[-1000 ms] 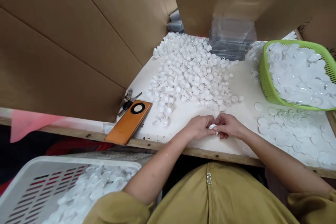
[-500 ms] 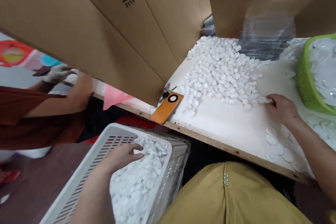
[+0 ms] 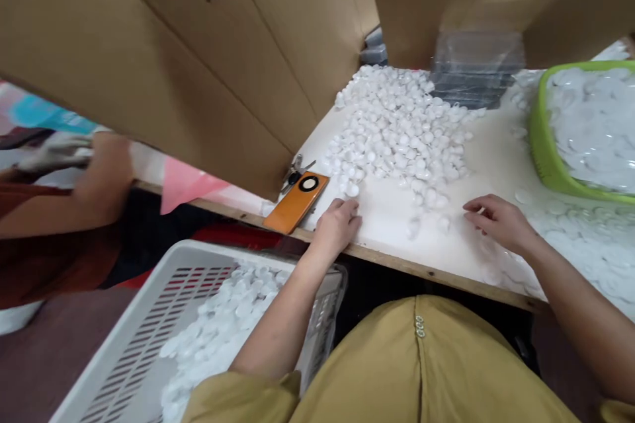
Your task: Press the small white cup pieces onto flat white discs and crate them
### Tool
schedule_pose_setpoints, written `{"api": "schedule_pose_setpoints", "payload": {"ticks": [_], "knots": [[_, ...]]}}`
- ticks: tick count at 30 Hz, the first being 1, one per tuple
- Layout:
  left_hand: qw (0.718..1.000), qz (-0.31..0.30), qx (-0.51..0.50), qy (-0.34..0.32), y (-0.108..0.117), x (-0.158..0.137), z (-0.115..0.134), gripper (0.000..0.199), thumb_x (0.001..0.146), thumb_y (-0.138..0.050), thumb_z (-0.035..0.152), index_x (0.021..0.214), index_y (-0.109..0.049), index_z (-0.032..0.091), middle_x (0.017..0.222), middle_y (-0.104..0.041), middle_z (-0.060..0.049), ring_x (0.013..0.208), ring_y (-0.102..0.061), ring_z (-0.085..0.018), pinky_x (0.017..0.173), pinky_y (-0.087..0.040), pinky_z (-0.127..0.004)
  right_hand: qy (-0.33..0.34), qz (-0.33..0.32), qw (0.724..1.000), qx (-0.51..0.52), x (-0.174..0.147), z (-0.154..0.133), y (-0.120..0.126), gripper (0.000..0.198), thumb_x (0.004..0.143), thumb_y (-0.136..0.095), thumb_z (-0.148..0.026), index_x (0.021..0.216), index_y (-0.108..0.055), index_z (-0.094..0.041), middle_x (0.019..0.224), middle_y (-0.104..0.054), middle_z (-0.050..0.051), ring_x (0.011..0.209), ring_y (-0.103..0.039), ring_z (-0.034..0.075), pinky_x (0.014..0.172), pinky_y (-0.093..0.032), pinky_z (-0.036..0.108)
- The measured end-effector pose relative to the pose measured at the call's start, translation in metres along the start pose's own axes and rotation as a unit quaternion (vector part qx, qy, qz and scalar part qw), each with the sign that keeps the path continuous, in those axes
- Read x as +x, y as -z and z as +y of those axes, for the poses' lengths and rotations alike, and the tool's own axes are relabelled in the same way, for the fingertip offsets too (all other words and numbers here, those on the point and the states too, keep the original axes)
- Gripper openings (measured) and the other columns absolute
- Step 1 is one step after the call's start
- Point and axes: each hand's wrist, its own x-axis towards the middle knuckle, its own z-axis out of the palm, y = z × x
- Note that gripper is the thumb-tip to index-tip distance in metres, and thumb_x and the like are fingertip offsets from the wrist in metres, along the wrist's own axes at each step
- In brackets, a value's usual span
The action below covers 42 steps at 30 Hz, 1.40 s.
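My left hand [image 3: 337, 226] is at the near edge of a heap of small white round plastic pieces [image 3: 397, 125] on the table. Its fingers are bent and slightly apart, close to one piece; I make out nothing held. My right hand [image 3: 499, 221] hovers right of the heap, forefinger and thumb apart with nothing seen between them. Several loose pieces [image 3: 429, 198] lie between the hands, some blurred by motion. Thin clear-white discs [image 3: 585, 238] are spread beside my right forearm. Below my left arm, a white slatted basket [image 3: 171, 261] holds many white pieces.
An orange phone [image 3: 296, 203] and keys [image 3: 296, 172] lie by the table edge [image 3: 391, 262]. Tall cardboard [image 3: 223, 79] stands left and behind. A green basket [image 3: 540, 145] of clear discs is at right, a clear plastic packet [image 3: 476, 73] behind. A co-worker's arm [image 3: 64, 205] shows at left.
My left hand has moved from over the white basket up to the table. My right hand has drawn back from the heap, its fingers parting. The view has shifted rightward.
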Motion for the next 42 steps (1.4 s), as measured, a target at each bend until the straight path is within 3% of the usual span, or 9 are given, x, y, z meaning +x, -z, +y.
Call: {"api": "schedule_pose_setpoints", "payload": {"ticks": [3, 6, 10, 15, 21, 27, 30, 34, 42], "knots": [[0.999, -0.022, 0.011, -0.034, -0.009, -0.006, 0.014, 0.026, 0.080, -0.061, 0.031, 0.104, -0.066, 0.020, 0.099, -0.056, -0.006, 0.088, -0.060, -0.022, 0.078, -0.050, -0.033, -0.032, 0.096, 0.987, -0.125, -0.007, 0.027, 0.041, 0.015, 0.080, -0.057, -0.032, 0.085, -0.068, -0.023, 0.082, -0.067, 0.006, 0.071, -0.062, 0.022, 0.070, -0.051, 0.038], [0.995, 0.013, -0.007, -0.102, -0.018, -0.016, 0.037, 0.042, 0.077, -0.068, 0.037, 0.116, -0.061, 0.025, 0.111, -0.051, -0.008, 0.101, -0.054, -0.024, 0.084, -0.049, -0.035, -0.065, 0.155, 0.954, -0.250, -0.010, 0.050, 0.069, 0.018, 0.082, -0.054, -0.029, 0.091, -0.068, -0.021, 0.087, -0.066, 0.010, 0.083, -0.062, 0.028, 0.076, -0.047, 0.040], [0.976, 0.017, -0.016, -0.218, -0.035, -0.011, 0.083, 0.058, 0.075, -0.072, 0.044, 0.128, -0.055, 0.029, 0.116, -0.052, -0.009, 0.102, -0.048, -0.025, 0.089, -0.044, -0.040, -0.101, 0.124, 0.923, -0.351, 0.002, 0.060, 0.072, 0.030, 0.088, -0.051, -0.036, 0.106, -0.066, -0.018, 0.104, -0.062, 0.018, 0.096, -0.060, 0.033, 0.073, -0.045, 0.040], [0.964, -0.010, 0.030, -0.265, -0.052, 0.014, 0.125, 0.034, 0.084, -0.063, 0.040, 0.116, -0.063, 0.029, 0.111, -0.058, -0.007, 0.103, -0.045, -0.025, 0.082, -0.039, -0.037, -0.104, 0.082, 0.916, -0.380, 0.013, 0.057, 0.060, 0.026, 0.087, -0.054, -0.035, 0.101, -0.066, -0.017, 0.099, -0.061, 0.016, 0.088, -0.061, 0.030, 0.069, -0.045, 0.038], [0.957, -0.025, 0.028, -0.289, -0.054, 0.018, 0.117, 0.023, 0.083, -0.064, 0.042, 0.101, -0.069, 0.028, 0.106, -0.060, -0.005, 0.101, -0.045, -0.024, 0.082, -0.036, -0.036, -0.013, 0.074, 0.955, -0.287, 0.011, 0.057, 0.051, 0.028, 0.079, -0.060, -0.045, 0.094, -0.065, -0.021, 0.094, -0.060, 0.009, 0.083, -0.061, 0.024, 0.073, -0.047, 0.035], [0.959, -0.040, -0.011, -0.282, -0.054, 0.020, 0.099, 0.027, 0.082, -0.066, 0.038, 0.108, -0.068, 0.030, 0.106, -0.063, -0.006, 0.100, -0.046, -0.024, 0.083, -0.036, -0.036, -0.055, 0.043, 0.972, -0.225, 0.022, 0.039, 0.047, 0.020, 0.068, -0.069, -0.035, 0.079, -0.060, -0.022, 0.075, -0.060, 0.003, 0.069, -0.058, 0.021, 0.062, -0.044, 0.033], [0.956, -0.066, -0.046, -0.281, -0.055, 0.023, 0.102, 0.029, 0.080, -0.069, 0.039, 0.106, -0.069, 0.028, 0.105, -0.065, -0.005, 0.100, -0.047, -0.024, 0.085, -0.036, -0.036, -0.091, 0.003, 0.995, -0.033, 0.019, 0.016, 0.032, 0.022, 0.067, -0.070, -0.037, 0.076, -0.057, -0.022, 0.063, -0.058, -0.001, 0.058, -0.056, 0.017, 0.055, -0.043, 0.030], [0.955, -0.109, -0.085, -0.263, -0.054, 0.027, 0.107, 0.028, 0.074, -0.073, 0.042, 0.099, -0.071, 0.028, 0.098, -0.067, -0.003, 0.098, -0.049, -0.023, 0.084, -0.037, -0.036, -0.123, -0.094, 0.969, 0.190, 0.007, -0.014, -0.006, 0.031, 0.062, -0.074, -0.043, 0.076, -0.059, -0.020, 0.059, -0.060, -0.001, 0.053, -0.057, 0.014, 0.053, -0.046, 0.028], [0.959, -0.098, -0.110, -0.243, -0.061, 0.027, 0.107, 0.030, 0.078, -0.065, 0.052, 0.084, -0.071, 0.023, 0.088, -0.067, -0.003, 0.093, -0.051, -0.023, 0.078, -0.036, -0.035, -0.158, -0.136, 0.962, 0.174, 0.006, -0.029, -0.038, 0.028, 0.062, -0.075, -0.037, 0.073, -0.057, -0.020, 0.059, -0.060, -0.004, 0.050, -0.058, 0.012, 0.046, -0.043, 0.024]]}}
